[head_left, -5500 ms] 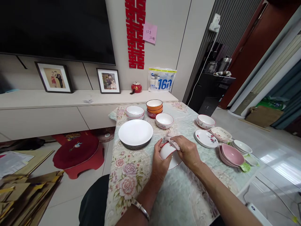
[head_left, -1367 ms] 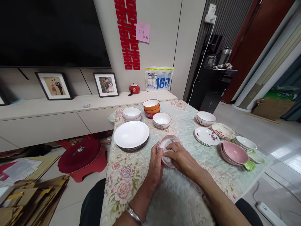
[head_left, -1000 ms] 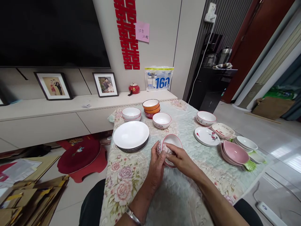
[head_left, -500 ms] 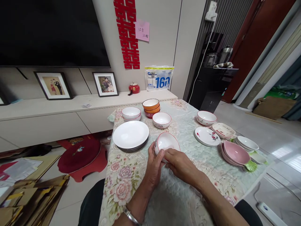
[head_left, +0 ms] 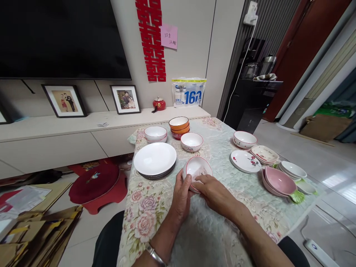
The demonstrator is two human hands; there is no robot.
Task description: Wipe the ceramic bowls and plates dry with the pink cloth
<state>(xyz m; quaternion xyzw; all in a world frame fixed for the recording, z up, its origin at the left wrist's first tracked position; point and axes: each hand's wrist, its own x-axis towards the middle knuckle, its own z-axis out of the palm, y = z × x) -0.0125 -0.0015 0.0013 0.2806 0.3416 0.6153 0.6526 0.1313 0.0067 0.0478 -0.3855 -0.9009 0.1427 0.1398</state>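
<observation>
A white bowl with a red rim [head_left: 197, 165] is tilted toward me above the table's near middle. My left hand [head_left: 182, 194] grips its left side, thumb over the rim. The fingers of my right hand [head_left: 213, 189] are inside the bowl, pressing a thin whitish cloth or tissue [head_left: 201, 171] against its inner wall. Just left of the bowl lies a stack of plates, a white one [head_left: 155, 158] on top. Behind it stand another white bowl [head_left: 191, 140], a stack of orange bowls [head_left: 178, 124] and red-rimmed bowls [head_left: 155, 132].
On the table's right are flowered plates [head_left: 245, 161], a bowl [head_left: 244, 138], square dishes [head_left: 264, 153], pink leaf-shaped dishes [head_left: 279, 180] and small white bowls [head_left: 292, 169]. A red stool [head_left: 94, 185] stands left of the table. Behind runs a white cabinet [head_left: 91, 124].
The fingers of my right hand have moved slightly within the bowl, and more of the whitish cloth or tissue shows. My left thumb has shifted a little on the rim.
</observation>
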